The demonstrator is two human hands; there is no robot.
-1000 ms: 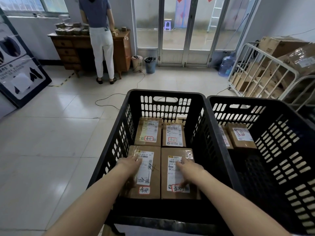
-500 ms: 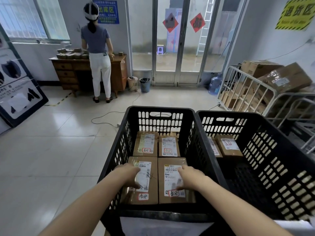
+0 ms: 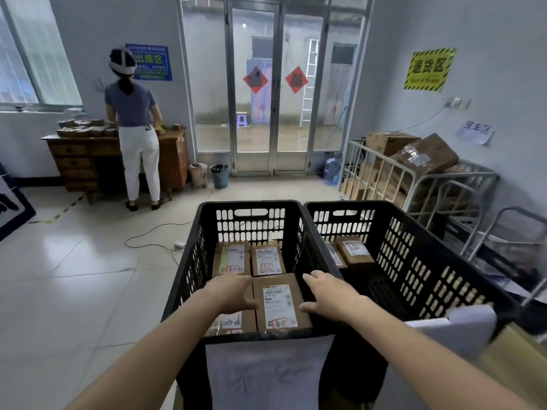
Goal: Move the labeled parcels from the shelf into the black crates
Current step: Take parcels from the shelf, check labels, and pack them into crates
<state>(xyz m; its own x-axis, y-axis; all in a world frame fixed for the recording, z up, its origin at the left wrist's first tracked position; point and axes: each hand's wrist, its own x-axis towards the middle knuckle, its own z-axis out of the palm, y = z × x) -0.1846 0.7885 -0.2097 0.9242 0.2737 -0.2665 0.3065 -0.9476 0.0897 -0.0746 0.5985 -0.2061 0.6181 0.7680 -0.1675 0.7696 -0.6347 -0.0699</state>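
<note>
Here's the parcel [image 3: 279, 306] dead between my hands, at the near edge of the left crate [image 3: 251, 204].
My left hand [image 3: 232, 292] lies flat on the neighbour parcel [image 3: 233, 322], my right hand [image 3: 330, 295] is open by the crate's right wall; neither grips, and the long axis runs away from me.

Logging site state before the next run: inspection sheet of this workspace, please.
Surface: tiled floor, glossy.
Job's things: left crate holds four parcels; right crate holds two at its far end.
Clutter: paper sheet on left crate's front.
Hands: left hand over near-left parcel; right hand at near-right parcel right edge; both open.
Cables: white cable loose on floor.
Surroundings: person at desk; cartons in cage trolley; glass doors.
</note>
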